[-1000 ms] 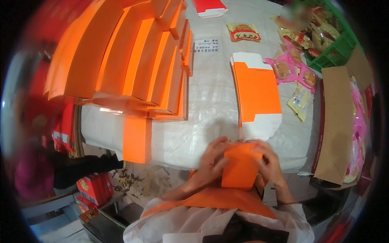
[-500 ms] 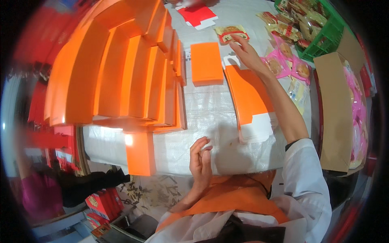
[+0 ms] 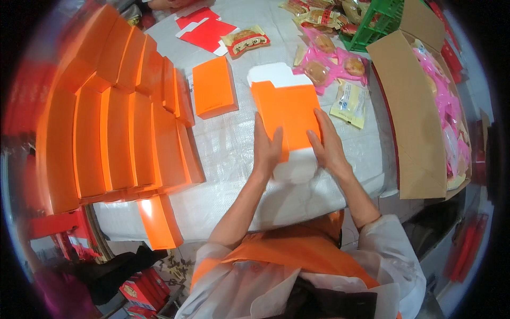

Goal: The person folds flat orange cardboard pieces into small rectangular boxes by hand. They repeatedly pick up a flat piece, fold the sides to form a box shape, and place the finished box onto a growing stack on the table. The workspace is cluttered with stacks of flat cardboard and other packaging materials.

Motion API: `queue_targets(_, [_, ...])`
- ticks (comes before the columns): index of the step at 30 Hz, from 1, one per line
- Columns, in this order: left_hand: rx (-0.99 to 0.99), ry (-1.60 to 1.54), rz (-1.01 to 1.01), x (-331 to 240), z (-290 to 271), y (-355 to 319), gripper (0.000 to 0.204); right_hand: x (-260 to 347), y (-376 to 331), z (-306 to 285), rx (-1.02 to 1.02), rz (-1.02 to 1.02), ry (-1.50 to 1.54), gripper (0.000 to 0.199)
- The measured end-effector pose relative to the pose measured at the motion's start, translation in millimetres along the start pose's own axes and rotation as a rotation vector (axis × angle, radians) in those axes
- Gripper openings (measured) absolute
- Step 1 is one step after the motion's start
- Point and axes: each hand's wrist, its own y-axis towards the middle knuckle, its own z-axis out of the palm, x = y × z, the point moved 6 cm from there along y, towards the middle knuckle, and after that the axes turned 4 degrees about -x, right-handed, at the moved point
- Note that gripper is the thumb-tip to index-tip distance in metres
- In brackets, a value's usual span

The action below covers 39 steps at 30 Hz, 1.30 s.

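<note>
Between my two hands is an orange folding carton (image 3: 293, 114) with white end flaps sticking out at its far and near ends. Its body has some depth, and a fold line runs down its left part. My left hand (image 3: 267, 146) grips the left edge, thumb on top. The opposite edge is held by my right hand (image 3: 330, 144), its thumb also on the upper face. Left of the carton lies a closed orange box (image 3: 214, 87). A wrapped pastry (image 3: 246, 41) sits just beyond that box.
Stacked orange boxes (image 3: 117, 133) fill the table's left side, with one box (image 3: 159, 220) jutting over the front edge. Flat red cartons (image 3: 207, 33) lie at the back. Pink-wrapped pastries (image 3: 319, 72), a pale packet (image 3: 349, 103), a green crate (image 3: 376, 24) and a cardboard box (image 3: 411, 119) stand rightward.
My right hand has come back from beside the wrapped pastry to the carton. The left hand has moved up to its other edge. The carton, flat before, now has depth; the whole view has shifted.
</note>
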Motion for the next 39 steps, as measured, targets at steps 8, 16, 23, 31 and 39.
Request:
queue_targets(8, [-0.047,0.452,0.038,-15,15,-20,0.051,33,-18,2,0.043,-0.331,-0.55,0.055])
queue_targets(16, [-0.184,0.599,0.498,-60,34,-36,0.037,33,-15,4,0.087,-0.412,-0.539,0.051])
queue_targets(23, [-0.032,0.454,0.057,-19,12,-15,0.065,35,-17,8,0.157,-0.418,-0.556,0.051])
queue_targets(31, [-0.1,0.674,0.188,-27,26,-25,0.07,33,-18,6,0.141,-0.454,-0.479,0.053])
queue_targets(39, [-0.012,0.648,0.228,-30,9,11,0.069,36,-17,3,0.137,-0.468,-0.477,0.058])
